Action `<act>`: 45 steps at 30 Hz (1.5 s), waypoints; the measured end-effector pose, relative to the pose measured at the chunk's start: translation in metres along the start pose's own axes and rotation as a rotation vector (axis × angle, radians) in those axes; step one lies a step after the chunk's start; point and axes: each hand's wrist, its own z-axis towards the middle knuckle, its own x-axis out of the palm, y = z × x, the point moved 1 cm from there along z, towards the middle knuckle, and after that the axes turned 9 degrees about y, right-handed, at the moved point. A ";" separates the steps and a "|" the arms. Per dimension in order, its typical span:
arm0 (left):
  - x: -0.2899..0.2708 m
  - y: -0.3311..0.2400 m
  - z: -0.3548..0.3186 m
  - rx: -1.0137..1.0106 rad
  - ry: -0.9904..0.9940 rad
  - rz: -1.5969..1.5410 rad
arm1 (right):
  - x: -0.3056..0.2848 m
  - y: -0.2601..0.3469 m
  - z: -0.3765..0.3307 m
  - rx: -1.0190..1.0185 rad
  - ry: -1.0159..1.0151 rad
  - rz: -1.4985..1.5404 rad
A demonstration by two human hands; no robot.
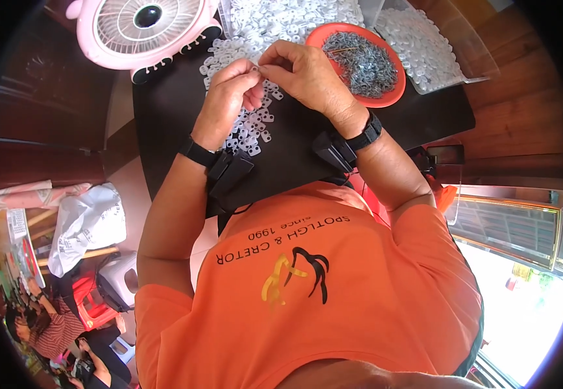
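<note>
Pinching small pale piece [254, 69], seemingly, with left hand [231, 87]; meeting drawn-in fingers of right hand [311, 74], grip unclear. Below fingers, loose white holed plastic tabs [248, 131]; rightward, grey metal bits [367, 70] in round orange plastic dish [384, 100]. Apparently much left; finished share unclear.

Left hand [231, 89] is curled | right hand [312, 76] is arched, fingers [279, 47] held at the left's | forearms [176, 204] are angled inward
</note>
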 end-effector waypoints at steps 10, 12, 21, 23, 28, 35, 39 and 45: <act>-0.001 0.000 -0.001 0.070 -0.052 0.002 | -0.082 0.002 -0.027 0.153 0.011 -0.777; 0.003 -0.003 -0.001 0.081 -0.073 0.005 | -0.085 -0.024 -0.043 0.106 0.013 -0.732; 0.007 -0.002 -0.002 0.088 -0.106 0.068 | -0.076 -0.052 -0.040 0.085 0.062 -0.920; 0.007 -0.003 -0.003 0.076 -0.120 0.074 | -0.079 -0.052 -0.039 0.082 -0.011 -0.796; 0.009 -0.007 -0.005 0.092 -0.096 0.054 | -0.086 -0.035 -0.036 0.136 -0.139 -0.746; 0.013 -0.011 -0.008 0.096 -0.091 0.017 | -0.063 -0.009 -0.004 0.066 -0.032 -0.288; 0.013 -0.012 -0.010 0.129 -0.137 0.001 | -0.036 0.009 0.018 0.053 0.203 0.302; 0.015 -0.016 -0.012 0.157 -0.176 -0.009 | -0.013 -0.003 0.021 0.109 0.257 0.544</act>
